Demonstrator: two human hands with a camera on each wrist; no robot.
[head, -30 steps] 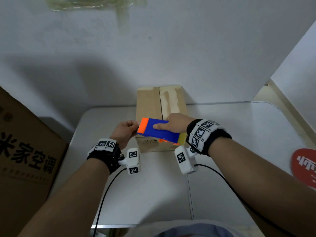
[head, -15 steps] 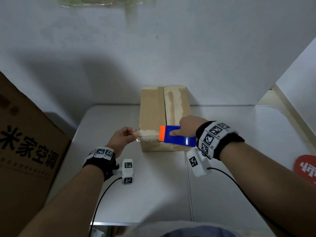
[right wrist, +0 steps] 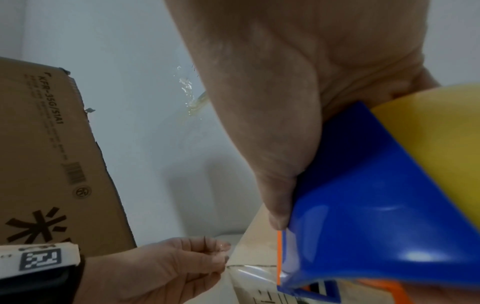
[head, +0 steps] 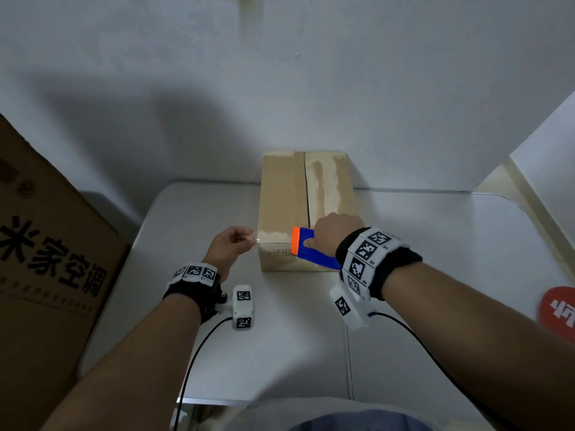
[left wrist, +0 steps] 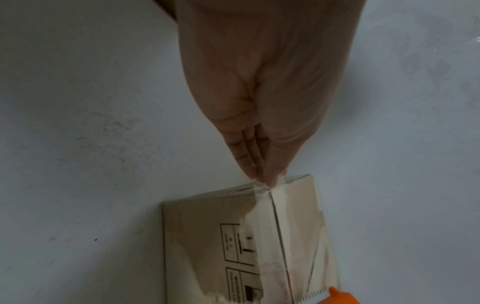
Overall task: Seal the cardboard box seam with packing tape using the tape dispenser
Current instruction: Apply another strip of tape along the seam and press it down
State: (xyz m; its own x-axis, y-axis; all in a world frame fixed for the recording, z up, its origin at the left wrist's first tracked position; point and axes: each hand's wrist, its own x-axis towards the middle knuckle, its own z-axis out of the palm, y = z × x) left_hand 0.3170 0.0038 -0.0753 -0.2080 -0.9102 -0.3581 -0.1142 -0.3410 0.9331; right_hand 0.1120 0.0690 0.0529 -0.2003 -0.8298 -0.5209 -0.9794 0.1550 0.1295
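A long cardboard box [head: 283, 197] lies on the white table [head: 280, 337], its top seam [head: 307, 188] running away from me. My right hand [head: 333, 233] grips a blue and orange tape dispenser [head: 308, 248] at the box's near edge; its yellowish tape roll [right wrist: 436, 131] shows in the right wrist view. My left hand [head: 231, 244] pinches the free end of clear tape [right wrist: 249, 269] at the box's near left corner [left wrist: 270, 186]. The tape stretches from those fingertips [left wrist: 262, 179] across the near edge to the dispenser [left wrist: 340, 297].
A large brown carton [head: 46, 259] with black characters stands at the left of the table. A red round object [head: 560, 309] lies at the right edge. White walls close in behind and to the right. Cables run from both wrists toward me.
My right hand has drawn the dispenser rightward along the box's near edge, away from the left hand. The left hand keeps its pinch on the tape end, and more tape is stretched between them.
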